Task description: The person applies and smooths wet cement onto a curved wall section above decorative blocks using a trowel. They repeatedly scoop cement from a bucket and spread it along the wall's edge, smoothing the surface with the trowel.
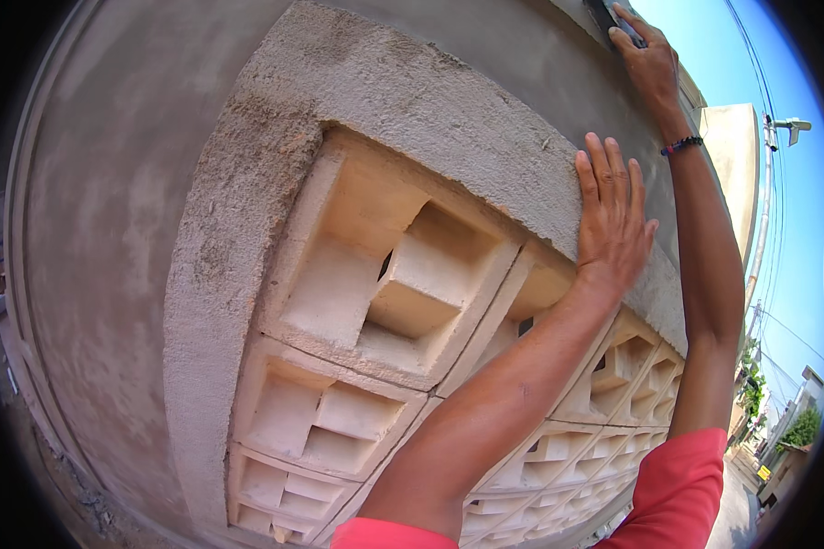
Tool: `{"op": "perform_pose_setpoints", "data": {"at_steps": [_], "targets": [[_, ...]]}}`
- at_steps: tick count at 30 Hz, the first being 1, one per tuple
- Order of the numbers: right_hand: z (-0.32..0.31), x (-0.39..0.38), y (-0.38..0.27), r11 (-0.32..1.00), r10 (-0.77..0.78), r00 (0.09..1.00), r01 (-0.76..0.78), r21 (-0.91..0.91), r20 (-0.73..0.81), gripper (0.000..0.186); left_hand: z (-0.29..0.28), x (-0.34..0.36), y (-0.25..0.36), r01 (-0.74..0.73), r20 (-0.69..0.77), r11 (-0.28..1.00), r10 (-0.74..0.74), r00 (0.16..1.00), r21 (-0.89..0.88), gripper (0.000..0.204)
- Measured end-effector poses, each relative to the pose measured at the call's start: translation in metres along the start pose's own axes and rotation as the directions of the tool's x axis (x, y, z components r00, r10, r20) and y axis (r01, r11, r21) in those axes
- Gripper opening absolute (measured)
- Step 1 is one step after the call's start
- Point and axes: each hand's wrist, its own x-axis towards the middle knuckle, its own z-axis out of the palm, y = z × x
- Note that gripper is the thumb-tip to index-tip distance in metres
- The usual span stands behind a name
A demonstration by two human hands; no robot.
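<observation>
My left hand lies flat, fingers stretched out, against the rough pale border around a panel of vent blocks. Higher up and farther right, my right hand is closed around a dark, flat plastering tool. It rests at the upper part of the smooth grey plastered wall. The picture's upper rim and my fingers hide part of the tool, so its exact kind is unclear. A beaded bracelet circles my right wrist.
Cream vent blocks with deep recesses fill the panel below the border. More grey plaster covers the wall on the left. At the right, a utility pole with a lamp and wires stands beside a street.
</observation>
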Motion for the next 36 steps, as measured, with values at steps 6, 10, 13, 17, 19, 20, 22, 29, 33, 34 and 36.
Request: {"op": "perform_pose_setpoints", "data": {"at_steps": [6,10,13,17,19,20,22,29,33,34,36], "targets": [[-0.020,-0.010,0.032,0.982,0.189,0.979,-0.190,0.002,0.079,0.044,0.004,-0.001,-0.001,0.006,-0.015,1.000,-0.006,1.000,0.004,0.067],[-0.017,-0.045,0.016,1.000,-0.011,0.999,0.013,0.028,-0.038,0.044,0.002,0.002,-0.002,0.017,-0.028,1.000,-0.016,0.999,0.025,0.068],[0.009,-0.011,-0.007,0.995,-0.094,0.994,0.093,-0.024,-0.053,0.045,0.002,0.000,-0.001,0.025,-0.034,1.000,-0.025,0.999,0.016,0.067],[-0.008,-0.005,0.032,0.921,-0.211,0.969,0.240,-0.308,0.127,0.038,0.007,-0.003,0.008,0.022,-0.026,1.000,-0.023,0.999,-0.022,0.067],[-0.029,-0.019,0.033,0.969,0.243,0.957,-0.246,0.004,0.160,0.044,0.005,0.000,0.002,0.022,-0.026,1.000,-0.021,0.999,0.011,0.067],[-0.028,-0.028,0.033,0.981,0.191,0.978,-0.193,0.021,0.080,0.044,0.004,0.000,0.000,0.021,-0.025,0.999,-0.021,0.999,0.024,0.067],[-0.024,-0.047,0.032,0.997,0.081,0.994,-0.080,0.011,-0.073,0.045,0.004,0.002,0.001,0.030,-0.026,0.999,-0.029,0.999,0.026,0.068],[-0.009,-0.022,-0.010,0.995,0.095,0.995,-0.095,-0.020,-0.029,0.037,0.005,-0.002,0.008,0.035,-0.031,0.999,-0.035,0.999,0.012,0.068],[-0.034,-0.050,0.064,0.978,0.175,0.983,-0.179,-0.105,-0.047,0.047,0.006,0.001,0.003,0.034,-0.027,0.999,-0.033,0.999,0.025,0.069],[-0.043,-0.066,0.079,0.964,0.242,0.969,-0.246,-0.105,-0.046,0.047,0.004,0.001,0.002,0.031,-0.026,0.999,-0.030,0.999,0.038,0.069],[-0.059,-0.095,0.118,0.916,0.384,0.923,-0.386,-0.114,-0.038,0.048,0.003,0.002,0.002,0.033,-0.031,0.999,-0.032,0.999,0.043,0.069]]}}
